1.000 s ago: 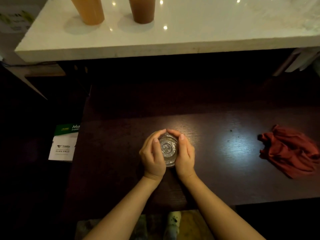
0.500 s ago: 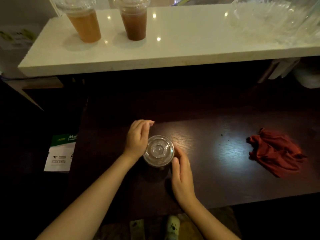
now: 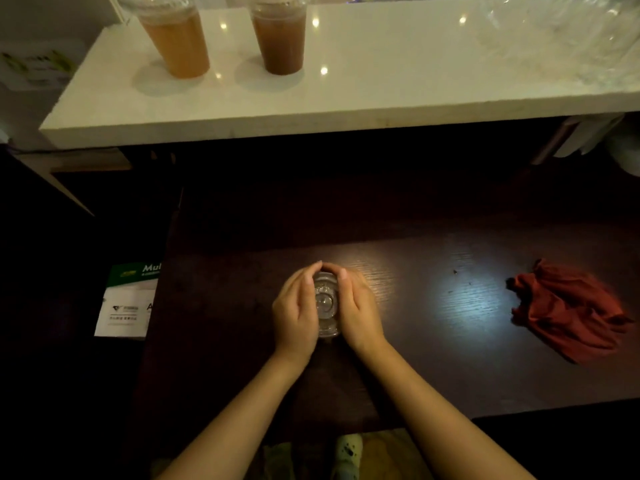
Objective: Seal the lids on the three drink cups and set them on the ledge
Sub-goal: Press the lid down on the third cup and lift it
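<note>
Now both of our hands are back round the third cup (image 3: 327,332), where half a second ago only one was near it. Then the left hand (image 3: 294,308) was lifted off to the far-left side with its fingers curled on nothing, and the right hand (image 3: 358,310) lay flat against the near side. Both now curl round the clear lid (image 3: 325,301), clamped on its rim from either side. The fingertips meet on the far edge and the thumbs lie along the top, much as they did a second ago. The cup has not moved; it stands upright on the dark table (image 3: 415,341), and the hands hide most of its body. Beyond the grip and higher up runs the white ledge (image 3: 381,84), whose front edge overhangs the shadowed back of the table. On it, beyond and left of the grip, stand the orange drink (image 3: 176,43) and the brown drink (image 3: 280,43), both lidded, the brown one closer to the line straight ahead. Far off to the right on the ledge lies a heap of clear plastic (image 3: 554,39), too blurred to make out. Well to the right of the grip a crumpled red cloth (image 3: 568,310) lies on the table. To the left, a green and white leaflet (image 3: 126,303) shows past the table edge.
</note>
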The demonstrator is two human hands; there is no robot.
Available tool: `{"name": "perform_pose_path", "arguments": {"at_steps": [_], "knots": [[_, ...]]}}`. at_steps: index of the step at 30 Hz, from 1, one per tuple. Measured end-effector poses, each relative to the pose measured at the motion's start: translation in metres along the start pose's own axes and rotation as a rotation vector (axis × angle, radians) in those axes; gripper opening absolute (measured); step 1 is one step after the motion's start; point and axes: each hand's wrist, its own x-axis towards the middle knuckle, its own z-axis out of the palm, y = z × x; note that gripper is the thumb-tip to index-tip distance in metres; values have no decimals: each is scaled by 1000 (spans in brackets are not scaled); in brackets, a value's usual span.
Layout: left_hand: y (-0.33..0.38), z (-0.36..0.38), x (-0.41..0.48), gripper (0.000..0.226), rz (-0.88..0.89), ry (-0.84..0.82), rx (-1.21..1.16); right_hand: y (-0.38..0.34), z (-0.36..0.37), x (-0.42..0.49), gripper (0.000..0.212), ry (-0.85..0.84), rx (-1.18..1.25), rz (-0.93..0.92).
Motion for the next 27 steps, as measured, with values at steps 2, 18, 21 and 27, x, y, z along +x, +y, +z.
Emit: {"name": "perform_pose_path", "arguments": {"at_steps": [2, 18, 21, 27], "knots": [[-3, 1, 2, 44, 40, 35, 39, 3, 3, 0, 47, 43, 60, 0], [14, -22, 27, 63, 133, -351, 577, 4, -32, -5, 37, -250, 357, 222], [32, -23, 33, 70, 78, -473, 782, 20, -50, -16, 45, -383, 368, 216], [40, -1, 8, 80, 123, -541, 1026, 36, -35, -17, 51, -472, -134, -83]]}}
